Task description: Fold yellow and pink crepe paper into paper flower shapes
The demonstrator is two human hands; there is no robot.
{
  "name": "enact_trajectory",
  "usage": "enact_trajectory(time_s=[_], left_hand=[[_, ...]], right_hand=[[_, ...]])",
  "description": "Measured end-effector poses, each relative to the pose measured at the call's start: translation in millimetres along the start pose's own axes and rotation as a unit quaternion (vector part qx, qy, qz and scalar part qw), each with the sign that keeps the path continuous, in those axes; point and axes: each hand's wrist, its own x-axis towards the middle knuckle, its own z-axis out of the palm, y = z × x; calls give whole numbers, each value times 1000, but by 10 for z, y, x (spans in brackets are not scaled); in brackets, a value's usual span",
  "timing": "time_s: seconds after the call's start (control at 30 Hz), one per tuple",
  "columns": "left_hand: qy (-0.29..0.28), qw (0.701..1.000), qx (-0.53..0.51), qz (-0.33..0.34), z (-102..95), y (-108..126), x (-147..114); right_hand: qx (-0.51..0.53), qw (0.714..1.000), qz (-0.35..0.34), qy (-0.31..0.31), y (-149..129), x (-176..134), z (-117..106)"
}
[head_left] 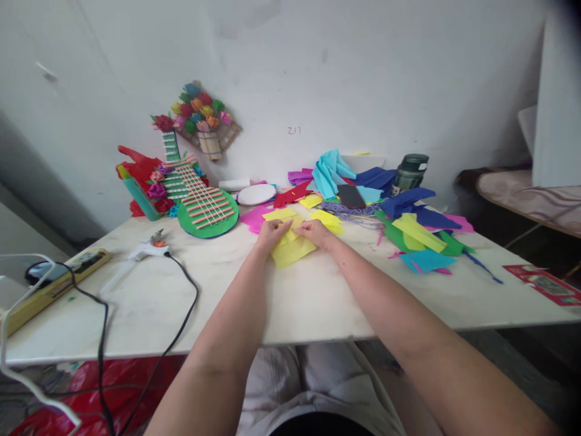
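Observation:
My left hand [273, 235] and my right hand [316, 234] meet above the middle of the white table [313, 303]. Between them is a piece of yellow crepe paper [293, 252], pinched between thumb and fingers on both sides. Its lower part spreads toward me, near the tabletop. More yellow paper [329, 220] lies just behind my right hand, and pink paper [255, 219] lies beyond my left. Parts of the fingers are hidden behind the hands.
A green guitar-shaped craft [207, 212] stands at the back left. A glue gun [149, 249] with a black cord and a power strip [59, 284] lie at left. Coloured paper [333, 172], a phone [351, 196] and a dark bottle [410, 172] sit at back right.

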Motion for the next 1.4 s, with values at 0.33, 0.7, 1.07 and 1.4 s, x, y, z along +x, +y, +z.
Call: enact_trajectory(time_s=[0.33, 0.7, 1.07, 1.4], left_hand=[[33, 999, 19, -1, -14, -20, 20], [50, 999, 16, -10, 3, 12, 17], [167, 986, -19, 6, 22, -105, 136], [158, 985, -69, 1, 69, -78, 100]], right_hand=[[33, 999, 21, 5, -23, -19, -11], [94, 994, 45, 25, -20, -20, -28], [253, 960, 118, 13, -35, -30, -6], [246, 957, 133, 83, -2, 22, 58]])
